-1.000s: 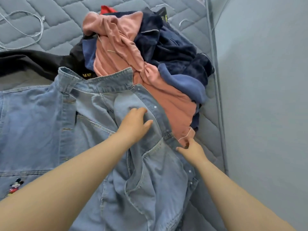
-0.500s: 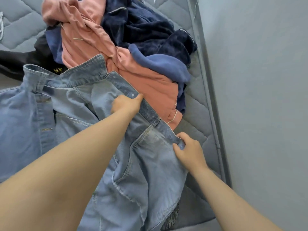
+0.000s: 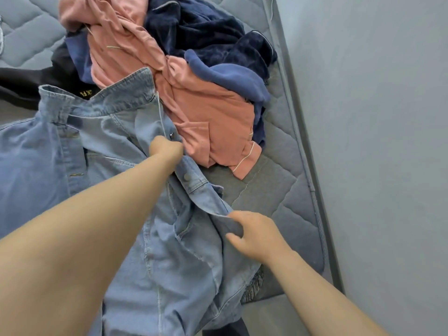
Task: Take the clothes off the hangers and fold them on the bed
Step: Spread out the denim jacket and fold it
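A light blue denim jacket (image 3: 101,146) lies spread on the grey quilted bed (image 3: 274,187), collar toward the pile behind it. My left hand (image 3: 166,147) grips the jacket's buttoned front edge just below the collar. My right hand (image 3: 252,235) pinches the same edge lower down, near the hem. Behind the jacket lies a heap of clothes: a salmon pink garment (image 3: 201,110), a dark navy fleece (image 3: 208,37) and a blue sleeve (image 3: 232,78). No hanger shows in the jacket.
A black garment (image 3: 26,88) with yellow lettering lies at the left behind the denim collar. The mattress edge runs along a grey wall (image 3: 375,141) on the right. Bare mattress shows between the pink garment and my right hand.
Both hands have moved from resting on the jacket front to gripping its buttoned edge, which is now pulled back to the left off the pink garment. The view has tilted down and left.
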`<state>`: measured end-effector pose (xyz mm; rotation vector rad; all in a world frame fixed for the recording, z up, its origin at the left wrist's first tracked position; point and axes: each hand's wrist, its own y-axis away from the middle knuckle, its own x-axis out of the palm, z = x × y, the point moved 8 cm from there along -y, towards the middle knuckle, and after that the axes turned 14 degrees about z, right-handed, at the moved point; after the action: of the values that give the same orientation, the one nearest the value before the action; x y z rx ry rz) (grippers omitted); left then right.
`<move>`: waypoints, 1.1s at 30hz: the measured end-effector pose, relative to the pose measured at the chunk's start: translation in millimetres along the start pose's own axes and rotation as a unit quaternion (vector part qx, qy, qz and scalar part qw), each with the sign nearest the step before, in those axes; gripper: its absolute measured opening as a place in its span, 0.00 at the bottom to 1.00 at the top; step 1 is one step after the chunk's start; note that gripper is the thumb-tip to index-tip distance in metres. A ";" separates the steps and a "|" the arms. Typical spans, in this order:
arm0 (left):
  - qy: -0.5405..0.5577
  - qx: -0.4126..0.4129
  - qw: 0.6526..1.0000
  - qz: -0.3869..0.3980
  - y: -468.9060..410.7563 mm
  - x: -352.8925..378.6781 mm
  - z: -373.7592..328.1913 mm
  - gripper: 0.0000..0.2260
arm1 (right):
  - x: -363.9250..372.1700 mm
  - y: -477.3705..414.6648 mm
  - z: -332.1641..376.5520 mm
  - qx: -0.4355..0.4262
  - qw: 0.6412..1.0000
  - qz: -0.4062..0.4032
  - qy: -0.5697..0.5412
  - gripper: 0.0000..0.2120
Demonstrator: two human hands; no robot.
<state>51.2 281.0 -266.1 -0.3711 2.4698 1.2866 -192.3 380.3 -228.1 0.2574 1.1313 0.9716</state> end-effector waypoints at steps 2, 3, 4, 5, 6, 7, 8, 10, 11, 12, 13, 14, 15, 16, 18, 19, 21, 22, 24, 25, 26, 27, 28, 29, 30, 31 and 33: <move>0.055 0.025 0.998 0.012 5.9 -17.8 12.3 0.12 | 1.7 6.6 -16.4 0.084 0.996 0.029 -0.026 0.06; 0.072 0.039 0.996 0.022 10.5 -25.1 17.9 0.10 | 0.9 10.0 -19.2 0.112 0.992 0.039 -0.040 0.05; 0.087 0.047 0.995 0.029 16.3 -32.3 23.9 0.08 | 1.0 12.5 -18.2 0.131 0.988 0.057 -0.053 0.04; 0.101 0.050 0.993 0.030 23.4 -39.9 30.5 0.07 | 2.5 13.7 -13.4 0.147 0.983 0.086 -0.060 0.05; 0.113 0.048 0.992 0.028 30.3 -47.2 37.6 0.08 | 5.2 14.9 -5.8 0.163 0.977 0.124 -0.057 0.08; 0.118 0.046 0.992 0.025 36.7 -54.5 44.8 0.08 | 9.6 16.6 3.6 0.183 0.967 0.169 -0.053 0.12; 0.118 0.046 0.992 0.024 42.5 -61.8 52.0 0.08 | 16.6 20.9 14.5 0.206 0.952 0.218 -0.070 0.15; 0.102 0.047 0.994 0.019 51.4 -78.0 66.8 0.08 | 35.5 35.7 44.4 0.252 0.899 0.305 -0.190 0.20; 0.086 0.047 0.995 0.012 54.6 -87.1 74.2 0.08 | 44.9 43.9 62.5 0.269 0.866 0.330 -0.263 0.21; 0.068 0.048 0.997 0.005 57.2 -97.3 81.4 0.09 | 53.1 50.4 79.9 0.275 0.839 0.345 -0.318 0.21; 0.049 0.053 0.997 -0.002 59.4 -107.5 87.6 0.09 | 61.9 55.0 96.3 0.275 0.818 0.353 -0.360 0.22; 0.026 0.060 0.998 -0.007 60.1 -117.7 93.9 0.09 | 72.0 57.5 111.4 0.270 0.797 0.355 -0.407 0.23; -0.002 0.067 0.998 -0.013 60.7 -129.8 100.8 0.09 | 84.2 57.6 126.4 0.263 0.772 0.350 -0.460 0.25; -0.033 0.069 0.997 -0.018 60.5 -138.9 107.1 0.08 | 95.1 57.3 137.0 0.255 0.747 0.339 -0.513 0.25; -0.077 0.065 0.994 -0.033 58.4 -157.9 122.9 0.05 | 119.3 54.8 154.7 0.238 0.702 0.323 -0.588 0.25; -0.091 0.063 0.993 -0.043 56.4 -167.5 132.3 0.04 | 133.8 54.7 162.9 0.235 0.680 0.327 -0.613 0.26; -0.113 0.043 0.992 -0.044 50.6 -178.6 151.2 0.08 | 158.4 55.0 173.7 0.238 0.645 0.340 -0.642 0.27; -0.117 0.028 0.992 -0.038 46.9 -181.7 161.4 0.08 | 166.7 52.8 175.9 0.236 0.649 0.340 -0.639 0.25; -0.125 0.005 0.992 -0.032 43.9 -186.4 178.9 0.10 | 173.6 42.1 173.4 0.228 0.693 0.316 -0.607 0.18; -0.132 -0.001 0.991 -0.033 44.7 -188.0 184.1 0.17 | 171.2 35.0 170.1 0.224 0.718 0.290 -0.592 0.14; -0.137 0.013 0.990 -0.036 45.1 -189.3 185.3 0.19 | 166.9 27.7 163.5 0.226 0.744 0.256 -0.575 0.09; -0.150 0.035 0.987 -0.039 46.7 -189.2 182.5 0.18 | 160.2 22.0 155.8 0.233 0.765 0.221 -0.558 0.07; -0.157 0.058 0.985 -0.036 47.9 -187.3 178.4 0.15 | 150.9 17.2 146.7 0.242 0.786 0.186 -0.537 0.09; -0.169 0.082 0.982 -0.029 48.8 -183.7 171.8 0.12 | 139.6 12.7 135.6 0.252 0.807 0.149 -0.513 0.12; -0.185 0.105 0.977 -0.019 50.2 -178.9 163.8 0.10 | 126.8 8.3 122.8 0.256 0.829 0.107 -0.485 0.13; -0.200 0.126 0.972 -0.005 51.8 -172.6 155.0 0.08 | 113.3 4.5 108.3 0.257 0.853 0.060 -0.450 0.14; -0.212 0.173 0.962 0.016 54.1 -158.4 133.7 0.06 | 84.0 -2.2 82.7 0.254 0.892 -0.025 -0.372 0.14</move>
<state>197.9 433.8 -233.9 0.0324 2.2680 0.8128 -113.8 466.3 -246.7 0.9360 0.6435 0.4280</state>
